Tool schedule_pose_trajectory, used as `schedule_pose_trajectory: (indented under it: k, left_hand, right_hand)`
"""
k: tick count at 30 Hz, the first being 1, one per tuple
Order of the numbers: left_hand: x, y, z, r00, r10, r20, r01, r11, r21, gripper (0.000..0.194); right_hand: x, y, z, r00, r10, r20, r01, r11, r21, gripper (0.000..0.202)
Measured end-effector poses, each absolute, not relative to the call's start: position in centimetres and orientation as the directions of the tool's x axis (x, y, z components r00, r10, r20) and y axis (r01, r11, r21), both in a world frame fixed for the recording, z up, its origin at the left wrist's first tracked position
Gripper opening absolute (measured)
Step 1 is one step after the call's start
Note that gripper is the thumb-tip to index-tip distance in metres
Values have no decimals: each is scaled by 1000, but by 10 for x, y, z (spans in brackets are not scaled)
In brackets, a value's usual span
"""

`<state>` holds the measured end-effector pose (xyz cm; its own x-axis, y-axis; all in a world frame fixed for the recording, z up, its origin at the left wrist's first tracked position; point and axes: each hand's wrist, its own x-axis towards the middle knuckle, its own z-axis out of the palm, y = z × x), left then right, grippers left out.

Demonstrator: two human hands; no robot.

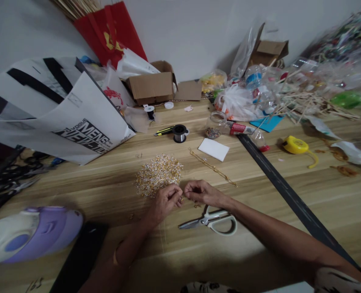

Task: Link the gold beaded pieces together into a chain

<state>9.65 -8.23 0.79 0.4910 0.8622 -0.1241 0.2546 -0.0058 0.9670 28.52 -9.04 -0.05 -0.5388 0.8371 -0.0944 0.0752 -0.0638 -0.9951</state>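
Note:
Fingers pinched, my left hand (168,200) is at the lower right edge of a pile of gold and clear beaded pieces (158,173). Close beside it on the right, my right hand (203,193) is also closed in a pinch. What either hand holds is too small to make out; a bit of gold shows by the left fingertips. White-handled scissors (209,220) lie just below my right hand, and a few gold bits lie between. Beyond my right hand a gold chain (212,167) is stretched out near a folded white paper (213,149).
A wire spool (179,133), a jar of beads (214,125) and a yellow tape measure (295,145) lie farther back. A black strip (278,183) crosses the right side. At left are a large white bag (61,118), pliers (9,187) and a purple-white object (42,232).

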Motion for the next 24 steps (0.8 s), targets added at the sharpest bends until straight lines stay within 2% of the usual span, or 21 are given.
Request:
schedule_pose_trajectory:
  k: [16, 24]
  left_hand:
    - [97, -84, 4, 472, 880, -58, 312, -105, 944, 18]
    - [98, -83, 7, 456, 889, -44, 331, -124, 936, 16]
  right_hand:
    - [281, -94, -1, -493, 865, -95, 127, -36, -991, 18]
    - [280, -96, -1, -484, 875, -30, 215, 86, -973, 14]
